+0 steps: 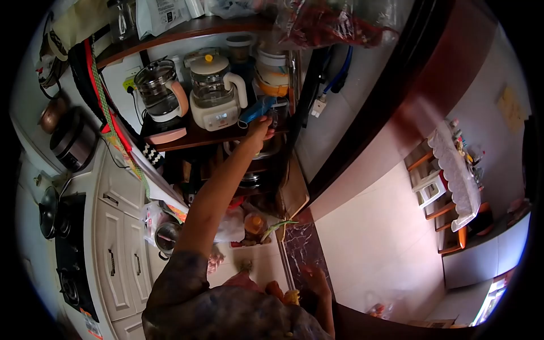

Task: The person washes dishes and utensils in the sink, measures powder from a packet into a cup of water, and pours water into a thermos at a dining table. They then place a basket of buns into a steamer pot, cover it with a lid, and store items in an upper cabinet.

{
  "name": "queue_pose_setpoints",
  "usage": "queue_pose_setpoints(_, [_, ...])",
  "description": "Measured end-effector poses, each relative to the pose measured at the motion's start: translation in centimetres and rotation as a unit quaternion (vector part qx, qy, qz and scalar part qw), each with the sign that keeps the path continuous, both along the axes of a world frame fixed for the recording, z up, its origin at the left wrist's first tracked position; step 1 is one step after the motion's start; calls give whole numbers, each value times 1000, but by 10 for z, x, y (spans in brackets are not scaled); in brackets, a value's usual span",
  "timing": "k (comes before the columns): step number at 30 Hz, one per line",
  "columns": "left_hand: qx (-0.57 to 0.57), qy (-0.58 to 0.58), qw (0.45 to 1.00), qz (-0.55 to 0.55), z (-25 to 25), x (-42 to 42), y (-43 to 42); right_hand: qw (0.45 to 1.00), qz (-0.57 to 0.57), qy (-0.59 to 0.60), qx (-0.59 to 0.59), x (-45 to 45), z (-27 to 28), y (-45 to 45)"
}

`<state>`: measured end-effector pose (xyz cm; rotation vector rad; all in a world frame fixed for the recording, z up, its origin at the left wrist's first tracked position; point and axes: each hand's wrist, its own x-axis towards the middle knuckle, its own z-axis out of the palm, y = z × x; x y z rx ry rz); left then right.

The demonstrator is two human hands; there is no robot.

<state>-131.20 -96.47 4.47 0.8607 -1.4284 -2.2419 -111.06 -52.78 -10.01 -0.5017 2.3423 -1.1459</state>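
My left hand reaches out to the shelf edge with its fingers pressed together. Directly beyond it lie a blue item, with a thin white loop at its side, and a small clear container. The fingers hide what they hold. Left of the hand stands a cream electric kettle with a glass body and yellow knob. Farther left is a glass kettle with a pink handle. My right hand hangs low on the right, dim and blurred; its grip cannot be made out.
An upper shelf holds bags and jars. A plug hangs on a blue cable at the right wall. Below are a pot and a bottle with an orange cap. A stove stands left; a lace-covered table stands right.
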Motion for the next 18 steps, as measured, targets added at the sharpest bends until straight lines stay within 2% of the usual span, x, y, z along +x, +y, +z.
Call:
queue_pose_setpoints(2, [46,8,999,-13,-6,-18,-6,1000,-22,12,-16,7,-14,3])
queue_pose_setpoints(4, [124,68,987,-76,-18,-31,-13,998,-43,23,-33,16,-28,9])
queue_pose_setpoints(5, [126,69,987,-77,-24,-39,-17,998,-59,3,-22,21,-35,13])
queue_pose_setpoints(7, [111,-11,992,-53,-21,-45,-23,997,-74,-14,-11,28,-43,16])
queue_pose_setpoints(8, [111,-9,992,-52,-14,-41,-22,997,-78,-25,-15,31,-46,17])
queue_pose_setpoints(10, [31,-94,992,80,-2,-29,-17,996,-78,-37,-19,36,-46,14])
queue_pose_setpoints(11, [31,-95,991,85,-18,-33,-24,997,-71,-25,-1,38,-39,11])
queue_pose_setpoints(13, [-84,-82,986,118,-55,-32,-41,998,-49,-19,20,41,-34,10])
queue_pose_setpoints(14, [-181,-192,960,94,-19,9,-22,999,-41,-16,19,40,-33,9])
queue_pose_setpoints(15, [-227,-93,964,106,-19,39,-10,999,-24,-16,18,39,-33,7])
queue_pose_setpoints(16, [-317,-111,940,65,-41,50,-14,999,11,-22,20,39,-32,6])
queue_pose_setpoints(17, [-336,-132,929,80,-59,60,-14,999,11,-32,16,38,-31,5])
queue_pose_setpoints(18, [-414,-142,897,68,-57,97,-7,999,19,-43,13,36,-29,1])
